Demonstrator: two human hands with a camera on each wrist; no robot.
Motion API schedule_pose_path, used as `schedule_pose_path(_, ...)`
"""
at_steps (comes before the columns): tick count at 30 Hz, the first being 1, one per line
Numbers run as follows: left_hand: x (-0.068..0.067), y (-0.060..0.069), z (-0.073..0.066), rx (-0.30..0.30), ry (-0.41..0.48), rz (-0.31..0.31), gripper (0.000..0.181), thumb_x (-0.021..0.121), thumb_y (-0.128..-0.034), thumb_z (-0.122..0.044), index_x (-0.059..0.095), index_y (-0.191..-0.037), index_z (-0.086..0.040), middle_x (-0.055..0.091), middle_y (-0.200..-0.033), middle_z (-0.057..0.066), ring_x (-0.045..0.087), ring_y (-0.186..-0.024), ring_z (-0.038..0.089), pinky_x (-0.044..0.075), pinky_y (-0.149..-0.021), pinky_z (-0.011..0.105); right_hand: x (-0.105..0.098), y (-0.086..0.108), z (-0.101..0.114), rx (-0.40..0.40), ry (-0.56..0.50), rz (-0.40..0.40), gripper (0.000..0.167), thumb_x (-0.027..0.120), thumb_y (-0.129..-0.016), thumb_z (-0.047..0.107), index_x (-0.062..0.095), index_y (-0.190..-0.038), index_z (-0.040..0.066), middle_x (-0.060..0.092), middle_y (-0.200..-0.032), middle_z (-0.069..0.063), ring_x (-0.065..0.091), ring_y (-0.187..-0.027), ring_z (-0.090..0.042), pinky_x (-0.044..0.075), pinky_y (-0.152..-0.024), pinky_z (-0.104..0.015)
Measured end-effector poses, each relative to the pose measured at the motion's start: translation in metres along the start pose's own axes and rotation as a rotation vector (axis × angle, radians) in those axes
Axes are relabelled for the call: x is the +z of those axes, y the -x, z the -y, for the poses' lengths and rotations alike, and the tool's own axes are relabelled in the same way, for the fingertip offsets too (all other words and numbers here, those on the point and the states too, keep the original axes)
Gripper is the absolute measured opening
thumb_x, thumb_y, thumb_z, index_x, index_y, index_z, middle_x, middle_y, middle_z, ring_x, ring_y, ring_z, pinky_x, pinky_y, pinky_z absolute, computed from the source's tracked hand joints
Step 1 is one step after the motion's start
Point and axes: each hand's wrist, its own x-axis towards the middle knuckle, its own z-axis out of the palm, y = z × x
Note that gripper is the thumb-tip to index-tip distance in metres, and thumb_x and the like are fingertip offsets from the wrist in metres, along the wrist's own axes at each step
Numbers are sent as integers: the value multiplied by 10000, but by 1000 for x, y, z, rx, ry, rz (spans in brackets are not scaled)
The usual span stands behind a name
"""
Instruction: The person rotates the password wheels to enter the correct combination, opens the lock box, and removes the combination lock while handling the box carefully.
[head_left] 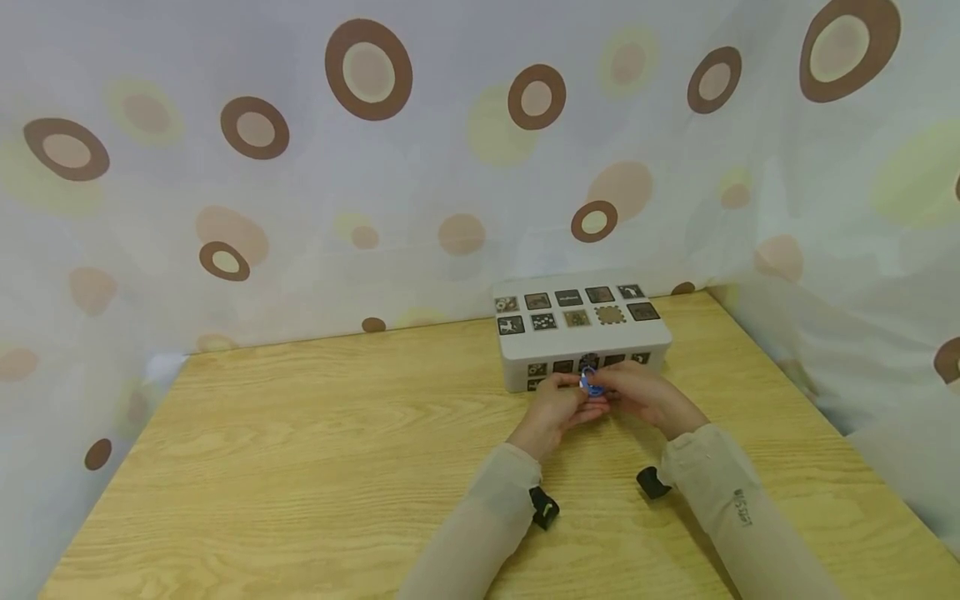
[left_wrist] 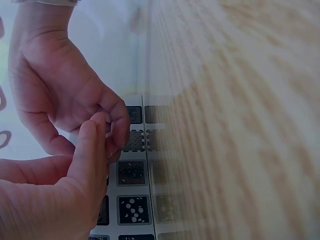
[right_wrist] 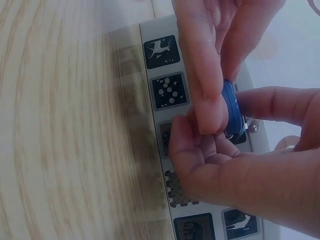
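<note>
A small round blue object (head_left: 590,382) with a metal bit sits between both hands, close against the front of a white box (head_left: 585,337) printed with dark square pictures. My left hand (head_left: 557,415) pinches it between thumb and fingers, the fingers fairly straight. From the other side, my right hand (head_left: 648,396) also pinches it, thumb on its face. In the right wrist view, the blue object (right_wrist: 231,109) shows edge-on beside a shiny metal knob (right_wrist: 254,126). Whether it is attached to the box cannot be made out. In the left wrist view, fingers hide it.
The box stands at the back of a wooden table (head_left: 315,450), near a white curtain (head_left: 420,167) with brown and yellow circles. The curtain also runs along the right side. Black straps (head_left: 544,508) hang below the sleeves.
</note>
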Motion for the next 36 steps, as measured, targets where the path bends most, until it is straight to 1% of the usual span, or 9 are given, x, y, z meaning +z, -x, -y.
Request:
schedule_pose_path(3,0,0,-1,-2,-3,-2,230,493,-922,139,488,-1134,50,642,-963,315,661,-962,406,585,-814,388,1,1,2,0,2,4,330,433,-1004,104,512,-1143,-185,572,-931,-42,553,-817,-110,527,-728,-231)
schedule_pose_path(6,0,1,-1,-3,-3,-3,233,493,-920,142,489,-1134,49,643,-953,306,662,-960,405,586,-811,387,1,2,2,1,6,7,322,433,-1003,97,511,-1141,-183,565,-934,-44,543,-815,-113,523,-716,-232)
schedule_pose_path(10,0,0,-1,5,2,1,220,483,-924,141,485,-1123,46,636,-975,336,659,-962,412,583,-816,394,2,2,3,3,0,0,294,441,-997,100,536,-1103,-157,565,-917,-41,542,-803,-114,525,-706,-233)
schedule_pose_path(16,0,0,0,11,1,11,218,446,-926,153,469,-1116,48,625,-982,366,647,-974,433,577,-828,404,-1,1,2,44,-58,-32,267,456,-981,124,563,-1066,-106,617,-848,-11,598,-770,-102,550,-709,-228)
schedule_pose_path(22,-1,-1,2,9,-27,6,214,457,-934,135,480,-1131,54,644,-958,339,664,-949,409,583,-816,394,-7,-1,-1,42,-58,-10,229,445,-976,103,560,-1030,-88,632,-798,5,609,-737,-88,547,-696,-211)
schedule_pose_path(26,-1,-1,1,2,-31,2,231,464,-931,133,482,-1147,56,647,-953,324,669,-946,398,584,-816,387,-9,-1,-2,34,-47,9,236,444,-975,85,553,-1036,-115,634,-793,-6,609,-730,-88,552,-699,-212)
schedule_pose_path(31,0,0,1,-7,-25,-4,229,475,-929,133,488,-1138,43,656,-919,295,674,-934,390,590,-801,374,-8,0,-3,18,-23,25,286,434,-984,78,522,-1093,-171,634,-809,-12,613,-740,-89,555,-708,-222)
schedule_pose_path(36,0,0,0,3,-30,3,208,474,-936,126,493,-1122,36,662,-922,299,679,-922,385,588,-805,381,-9,0,-2,-13,-19,42,322,417,-1000,81,484,-1145,-199,630,-836,0,610,-767,-80,546,-713,-217)
